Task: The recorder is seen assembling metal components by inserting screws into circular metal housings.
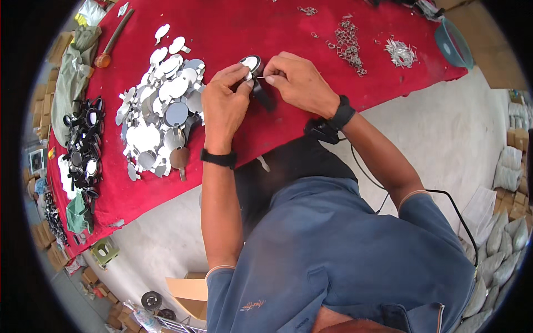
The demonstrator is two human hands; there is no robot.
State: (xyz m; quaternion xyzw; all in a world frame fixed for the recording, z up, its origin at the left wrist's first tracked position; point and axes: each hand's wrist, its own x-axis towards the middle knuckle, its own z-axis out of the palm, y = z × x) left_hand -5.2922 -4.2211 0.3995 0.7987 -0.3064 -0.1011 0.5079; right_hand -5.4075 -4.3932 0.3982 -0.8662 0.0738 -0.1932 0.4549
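Note:
My left hand (pixel 225 105) pinches a small round mirror (pixel 251 61) with a black rim, near the table's front edge. A black band-like piece (pixel 263 95) hangs below it, apparently part of the same item. Right beside it, my right hand (pixel 300 83) has thumb and forefinger closed on a thin, pale pin (pixel 261 77). The pin's tip points at the mirror's lower side; whether it touches is too small to tell. To the left of my left hand lies a heap of shiny round discs with tabs (pixel 176 114).
Small metal links (pixel 348 47) and a pile of pins (pixel 401 54) lie to the right on the red cloth (pixel 277 22). A teal basin (pixel 454 44) stands at the right edge. Far left are a mallet (pixel 102 60) and several black-rimmed mirrors (pixel 91 166). A cable (pixel 455 208) runs by my right arm.

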